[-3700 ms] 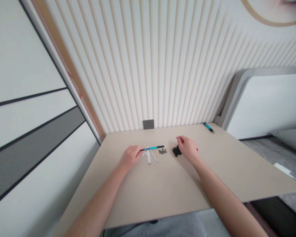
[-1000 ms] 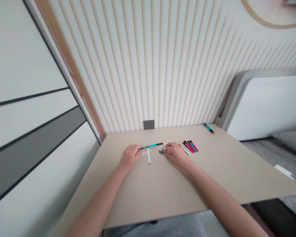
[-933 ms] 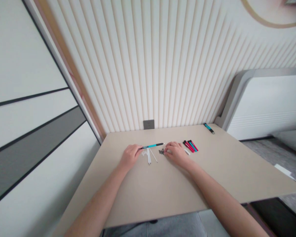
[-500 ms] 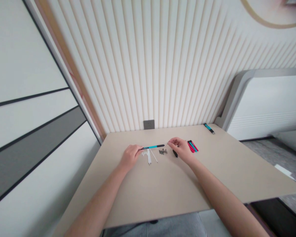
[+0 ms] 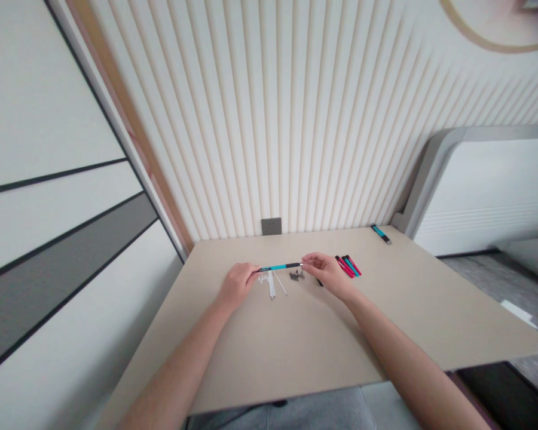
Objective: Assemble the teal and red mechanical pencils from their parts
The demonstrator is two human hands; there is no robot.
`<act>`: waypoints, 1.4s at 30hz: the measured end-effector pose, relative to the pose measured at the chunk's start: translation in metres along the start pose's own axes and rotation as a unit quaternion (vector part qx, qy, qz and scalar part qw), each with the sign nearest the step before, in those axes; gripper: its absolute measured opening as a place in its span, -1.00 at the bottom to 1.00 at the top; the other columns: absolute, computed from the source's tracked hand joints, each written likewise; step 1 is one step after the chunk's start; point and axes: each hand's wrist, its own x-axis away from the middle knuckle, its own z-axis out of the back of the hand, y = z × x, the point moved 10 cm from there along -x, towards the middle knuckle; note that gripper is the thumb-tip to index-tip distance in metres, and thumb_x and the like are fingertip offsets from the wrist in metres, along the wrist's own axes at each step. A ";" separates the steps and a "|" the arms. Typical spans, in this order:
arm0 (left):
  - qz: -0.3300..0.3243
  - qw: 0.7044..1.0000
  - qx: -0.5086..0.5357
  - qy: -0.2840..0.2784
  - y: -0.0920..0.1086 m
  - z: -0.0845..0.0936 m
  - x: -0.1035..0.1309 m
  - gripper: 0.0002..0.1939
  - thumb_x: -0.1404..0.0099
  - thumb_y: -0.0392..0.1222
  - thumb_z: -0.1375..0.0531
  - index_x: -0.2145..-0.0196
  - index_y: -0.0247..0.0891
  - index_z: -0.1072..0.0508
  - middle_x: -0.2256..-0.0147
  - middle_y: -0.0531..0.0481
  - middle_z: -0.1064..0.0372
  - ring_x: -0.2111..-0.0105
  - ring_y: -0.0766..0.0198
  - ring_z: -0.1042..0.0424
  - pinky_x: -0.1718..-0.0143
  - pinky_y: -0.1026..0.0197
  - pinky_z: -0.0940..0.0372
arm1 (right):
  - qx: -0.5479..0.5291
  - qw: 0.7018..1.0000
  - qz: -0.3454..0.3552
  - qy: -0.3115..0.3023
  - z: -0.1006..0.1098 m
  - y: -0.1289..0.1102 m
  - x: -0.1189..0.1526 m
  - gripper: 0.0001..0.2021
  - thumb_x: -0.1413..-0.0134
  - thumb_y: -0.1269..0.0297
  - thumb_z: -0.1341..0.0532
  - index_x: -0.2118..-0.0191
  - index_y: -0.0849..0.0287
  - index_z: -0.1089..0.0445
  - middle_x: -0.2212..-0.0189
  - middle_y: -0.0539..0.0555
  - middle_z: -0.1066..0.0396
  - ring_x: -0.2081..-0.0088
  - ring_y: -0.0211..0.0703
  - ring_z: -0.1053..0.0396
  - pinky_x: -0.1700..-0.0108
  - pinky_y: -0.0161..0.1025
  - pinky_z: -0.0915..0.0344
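Note:
A blue pen barrel with a black grip is held level above the table, its left end pinched in my left hand. At its right end sits a small silver pen tip, and the closed fingertips of my right hand are on it. Below the barrel lie white refills, one of them slanting apart, and small white pieces. A little pile of dark grey metal parts rests between the hands. Partly hidden under my right hand is a black piece.
Red and blue pen barrels lie to the right of my right hand. Farther back, near the table's right corner, are blue and black pens. A ribbed wall with a dark socket borders the beige table.
My right hand has moved slightly left, bringing the silver tip from a small gap up against the barrel's end. My left hand and the barrel have hardly moved.

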 end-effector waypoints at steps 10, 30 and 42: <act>-0.008 0.999 0.016 -0.033 0.003 -0.008 0.001 -0.84 -0.38 -0.15 -0.06 0.21 -0.21 -0.41 0.35 -0.04 -0.45 0.34 0.22 -0.42 0.26 0.15 -0.29 | 0.114 0.993 -0.014 -0.001 -0.004 -0.001 0.003 -0.61 -0.06 -0.06 -0.14 0.37 0.21 -0.46 0.55 -0.03 -0.35 0.56 -0.32 -0.17 0.51 -0.34 -0.08; -0.036 0.999 0.003 -0.025 0.012 -0.004 -0.001 -0.87 -0.39 -0.17 -0.07 0.24 -0.25 -0.36 0.38 -0.03 -0.43 0.35 0.22 -0.40 0.27 0.15 -0.26 | 0.207 0.977 0.045 0.012 -0.003 -0.008 0.005 -0.58 -0.21 -0.04 0.01 0.17 0.18 -0.42 0.47 0.01 -0.41 0.48 -0.25 -0.29 0.42 -0.32 -0.18; -0.050 0.998 0.008 -0.033 0.015 -0.005 -0.001 -0.85 -0.40 -0.18 -0.04 0.22 -0.25 -0.37 0.37 -0.03 -0.43 0.35 0.24 -0.41 0.25 0.16 -0.25 | 0.256 0.966 0.039 -0.014 -0.006 -0.009 0.007 -0.49 -0.25 0.00 0.07 0.52 0.21 -0.38 0.60 0.00 -0.34 0.53 -0.27 -0.23 0.42 -0.30 -0.14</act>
